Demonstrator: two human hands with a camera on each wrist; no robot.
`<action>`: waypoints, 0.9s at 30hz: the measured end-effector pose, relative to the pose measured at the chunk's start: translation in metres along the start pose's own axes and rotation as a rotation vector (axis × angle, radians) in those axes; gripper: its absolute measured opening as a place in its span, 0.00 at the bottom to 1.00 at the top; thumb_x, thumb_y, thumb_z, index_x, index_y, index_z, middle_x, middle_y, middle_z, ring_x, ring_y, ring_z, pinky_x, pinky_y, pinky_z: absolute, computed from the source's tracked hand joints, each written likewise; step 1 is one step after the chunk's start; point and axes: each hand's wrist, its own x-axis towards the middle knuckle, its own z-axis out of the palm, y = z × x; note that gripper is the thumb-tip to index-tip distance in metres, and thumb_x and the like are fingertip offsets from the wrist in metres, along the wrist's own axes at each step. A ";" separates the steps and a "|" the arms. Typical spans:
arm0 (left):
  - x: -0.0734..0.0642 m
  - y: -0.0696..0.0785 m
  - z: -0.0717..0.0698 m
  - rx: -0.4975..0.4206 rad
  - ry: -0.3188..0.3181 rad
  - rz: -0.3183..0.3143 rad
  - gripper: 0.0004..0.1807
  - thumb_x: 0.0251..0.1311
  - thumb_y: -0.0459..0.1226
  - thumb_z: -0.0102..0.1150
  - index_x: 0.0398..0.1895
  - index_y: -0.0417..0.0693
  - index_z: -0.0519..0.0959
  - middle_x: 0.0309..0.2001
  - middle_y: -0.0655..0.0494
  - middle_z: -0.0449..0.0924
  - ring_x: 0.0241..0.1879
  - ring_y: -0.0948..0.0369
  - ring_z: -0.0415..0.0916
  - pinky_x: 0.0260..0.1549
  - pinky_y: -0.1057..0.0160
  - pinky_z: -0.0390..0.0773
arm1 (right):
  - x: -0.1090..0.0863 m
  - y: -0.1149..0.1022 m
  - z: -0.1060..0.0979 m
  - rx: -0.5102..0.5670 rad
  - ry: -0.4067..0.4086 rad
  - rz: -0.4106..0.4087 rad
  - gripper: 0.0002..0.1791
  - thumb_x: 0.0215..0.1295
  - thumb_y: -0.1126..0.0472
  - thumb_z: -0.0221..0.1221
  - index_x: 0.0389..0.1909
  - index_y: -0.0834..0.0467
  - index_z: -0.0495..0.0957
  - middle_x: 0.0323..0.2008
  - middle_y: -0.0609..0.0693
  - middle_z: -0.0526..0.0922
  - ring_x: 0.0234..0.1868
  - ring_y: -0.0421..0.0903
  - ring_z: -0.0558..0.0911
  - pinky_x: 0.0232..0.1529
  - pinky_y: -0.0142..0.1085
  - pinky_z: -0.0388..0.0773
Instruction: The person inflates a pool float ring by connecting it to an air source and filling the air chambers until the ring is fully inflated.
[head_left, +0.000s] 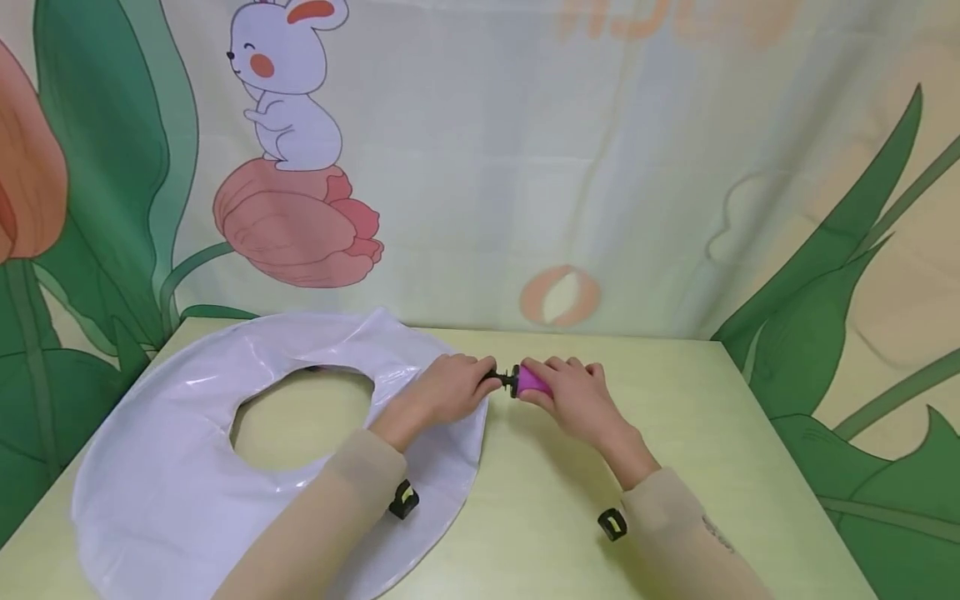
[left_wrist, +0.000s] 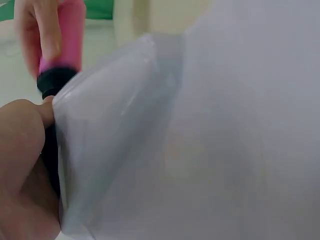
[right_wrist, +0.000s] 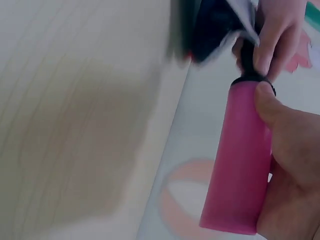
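A pale, glossy inflatable swim ring (head_left: 150, 467) lies on the left of the table, its surface wrinkled around the centre hole. Over the ring's right edge, my left hand (head_left: 447, 388) grips the black end of a pink hand pump (right_wrist: 237, 155). My right hand (head_left: 576, 402) wraps around the pump's pink barrel (head_left: 532, 380), with its thumb near the black collar (right_wrist: 250, 78). Between both hands a short black shaft (head_left: 503, 381) shows. In the left wrist view, the ring's film (left_wrist: 125, 135) stands beside the left hand. Whether the pump joins a valve is hidden.
The light yellow table (head_left: 525, 517) extends to the right of the ring and in front of the hands. Behind it hangs a curtain (head_left: 480, 167) printed with a rabbit, tulips and leaves. Small black wrist devices (head_left: 612, 524) sit by both sleeves.
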 end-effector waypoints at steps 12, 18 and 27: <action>-0.012 -0.014 -0.006 -0.040 -0.013 0.001 0.10 0.78 0.43 0.53 0.37 0.49 0.73 0.24 0.59 0.68 0.27 0.57 0.70 0.34 0.56 0.71 | -0.018 0.035 -0.010 0.072 -0.015 0.028 0.31 0.73 0.41 0.60 0.71 0.50 0.73 0.55 0.54 0.81 0.54 0.57 0.76 0.53 0.58 0.62; -0.009 -0.011 -0.006 0.019 -0.014 -0.006 0.11 0.79 0.44 0.50 0.39 0.47 0.72 0.25 0.57 0.70 0.29 0.54 0.74 0.35 0.53 0.73 | -0.015 0.033 -0.007 0.050 -0.005 0.030 0.31 0.72 0.42 0.60 0.71 0.50 0.73 0.56 0.55 0.81 0.53 0.57 0.77 0.52 0.57 0.63; 0.002 0.004 0.000 0.054 -0.003 -0.014 0.12 0.79 0.45 0.50 0.40 0.48 0.72 0.26 0.56 0.70 0.30 0.53 0.73 0.35 0.53 0.72 | 0.003 -0.004 -0.002 -0.004 0.032 -0.004 0.31 0.73 0.39 0.58 0.71 0.48 0.74 0.55 0.51 0.82 0.53 0.56 0.77 0.50 0.54 0.64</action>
